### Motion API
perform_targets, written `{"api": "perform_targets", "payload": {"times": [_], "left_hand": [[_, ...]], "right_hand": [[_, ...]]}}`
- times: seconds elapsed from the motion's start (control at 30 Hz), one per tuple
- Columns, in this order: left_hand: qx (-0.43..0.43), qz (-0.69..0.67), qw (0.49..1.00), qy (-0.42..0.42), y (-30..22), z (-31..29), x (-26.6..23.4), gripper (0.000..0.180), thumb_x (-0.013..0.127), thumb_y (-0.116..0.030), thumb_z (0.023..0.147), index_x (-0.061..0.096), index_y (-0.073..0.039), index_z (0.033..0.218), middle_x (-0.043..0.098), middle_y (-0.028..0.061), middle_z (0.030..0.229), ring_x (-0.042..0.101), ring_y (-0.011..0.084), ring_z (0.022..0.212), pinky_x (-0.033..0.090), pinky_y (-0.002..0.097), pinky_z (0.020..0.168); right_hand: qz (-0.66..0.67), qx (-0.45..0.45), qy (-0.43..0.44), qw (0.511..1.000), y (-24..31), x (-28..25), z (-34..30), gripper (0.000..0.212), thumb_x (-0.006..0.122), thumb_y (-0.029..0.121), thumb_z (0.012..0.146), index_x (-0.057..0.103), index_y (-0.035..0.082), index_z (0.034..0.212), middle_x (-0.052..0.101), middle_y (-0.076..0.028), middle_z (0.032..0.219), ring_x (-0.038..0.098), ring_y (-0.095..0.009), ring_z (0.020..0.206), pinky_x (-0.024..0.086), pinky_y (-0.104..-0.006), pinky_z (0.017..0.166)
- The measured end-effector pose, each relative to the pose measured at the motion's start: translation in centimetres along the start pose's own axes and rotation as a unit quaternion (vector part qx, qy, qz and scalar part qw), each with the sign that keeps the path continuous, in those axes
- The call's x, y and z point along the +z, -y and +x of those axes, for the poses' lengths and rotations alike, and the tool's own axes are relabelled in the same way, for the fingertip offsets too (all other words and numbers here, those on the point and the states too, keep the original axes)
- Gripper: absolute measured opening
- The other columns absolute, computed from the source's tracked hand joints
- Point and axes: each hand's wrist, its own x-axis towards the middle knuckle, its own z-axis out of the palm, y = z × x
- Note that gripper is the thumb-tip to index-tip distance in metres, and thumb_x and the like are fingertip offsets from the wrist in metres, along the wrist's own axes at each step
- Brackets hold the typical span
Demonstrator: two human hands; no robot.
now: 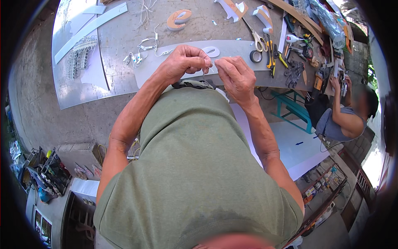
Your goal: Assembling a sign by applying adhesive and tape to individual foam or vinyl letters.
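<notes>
My left hand [186,63] and my right hand [236,76] come close together over the near edge of the worktable, fingertips pinched. A small thin piece shows at my left fingertips, too small to name; whatever my right fingers grip is hidden. Just behind my hands, a white loop-shaped piece [212,51] lies on a pale sheet [147,74]. Left of them runs a wired string of small white light modules [143,47]. A roll of black tape [256,56] sits to the right of my right hand, with scissors [260,42] beyond it.
Curved letter shapes with brown faces [179,20] lie farther back. Cutters and knives [270,58] and a pile of tools crowd the right side. Coiled white strips [79,58] rest at left. A co-worker [342,116] handles things at the table's right end, near a teal stand [292,106].
</notes>
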Motion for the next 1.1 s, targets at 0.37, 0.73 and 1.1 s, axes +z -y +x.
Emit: {"api": "perform_targets", "payload": {"times": [0.37, 0.73, 1.1], "left_hand": [[0.023, 0.051, 0.998, -0.014, 0.3, 0.0, 0.1, 0.015, 0.077, -0.016, 0.083, 0.075, -0.003, 0.090, 0.071, 0.0038, 0.076, 0.049, 0.0036, 0.060, 0.035, 0.0206, 0.054], [0.044, 0.074, 0.996, -0.027, 0.0, -0.2, 0.7, 0.015, 0.077, -0.015, 0.083, 0.075, -0.002, 0.088, 0.069, 0.0029, 0.075, 0.057, 0.0047, 0.066, 0.041, 0.0207, 0.058], [0.042, 0.076, 0.996, -0.019, -0.1, -0.1, 0.6, 0.014, 0.076, -0.013, 0.083, 0.074, 0.000, 0.089, 0.070, 0.0038, 0.078, 0.060, 0.0062, 0.070, 0.044, 0.0210, 0.062]], "right_hand": [[0.040, 0.031, -0.012, 0.999, 0.0, 0.1, -0.1, 0.031, 0.075, -0.007, 0.073, 0.069, 0.005, 0.101, 0.069, -0.007, 0.091, 0.065, -0.024, 0.078, 0.054, -0.0357, 0.065], [0.066, 0.065, -0.010, 0.996, 0.3, 0.3, -0.3, 0.026, 0.073, -0.008, 0.074, 0.067, 0.003, 0.097, 0.069, -0.009, 0.087, 0.066, -0.025, 0.075, 0.054, -0.0369, 0.065], [0.057, 0.079, -0.010, 0.995, 0.5, 0.6, -0.3, 0.025, 0.071, -0.009, 0.073, 0.065, 0.003, 0.094, 0.066, -0.009, 0.083, 0.065, -0.025, 0.071, 0.053, -0.0365, 0.063]]}}
